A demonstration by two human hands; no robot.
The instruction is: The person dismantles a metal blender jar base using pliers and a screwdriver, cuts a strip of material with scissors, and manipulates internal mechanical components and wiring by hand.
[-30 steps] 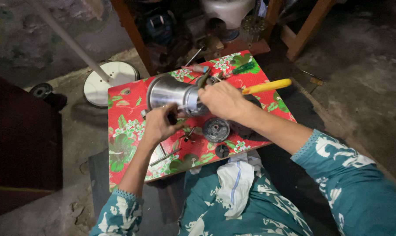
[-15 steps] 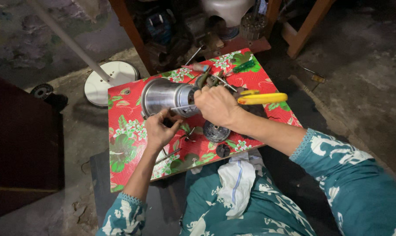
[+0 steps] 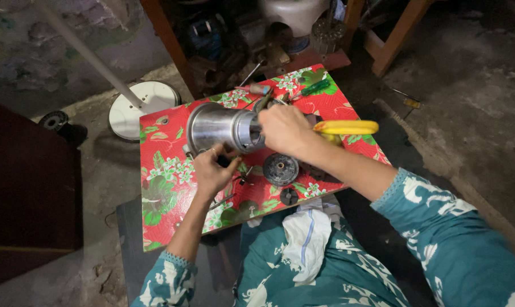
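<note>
Your left hand (image 3: pixel 212 170) grips the near underside of the shiny metal cylinder (image 3: pixel 220 128), fingers curled against its lower rim, and the cylinder lies on its side on the red flowered counter (image 3: pixel 161 193), toward the far left part of it. Your right hand (image 3: pixel 286 129) is at the cylinder's open right end, fingers clenched around a yellow-handled tool (image 3: pixel 345 127) whose handle sticks out to the right, away from the cylinder; its working tip is hidden behind your hand. Just nearer to you than the cylinder's right end sits a round black disc part (image 3: pixel 280 169), and a smaller dark round piece (image 3: pixel 289 196) lies nearer still, close to the counter's near edge. Beyond the cylinder, at the counter's far edge, rest a green-handled screwdriver (image 3: pixel 315 87) and a red-handled screwdriver (image 3: pixel 256 88). A white cloth (image 3: pixel 306 239) lies in your lap, below the counter's near edge. To the left of the cylinder, off the counter, a white round base (image 3: pixel 141 108) stands on the floor.
</note>
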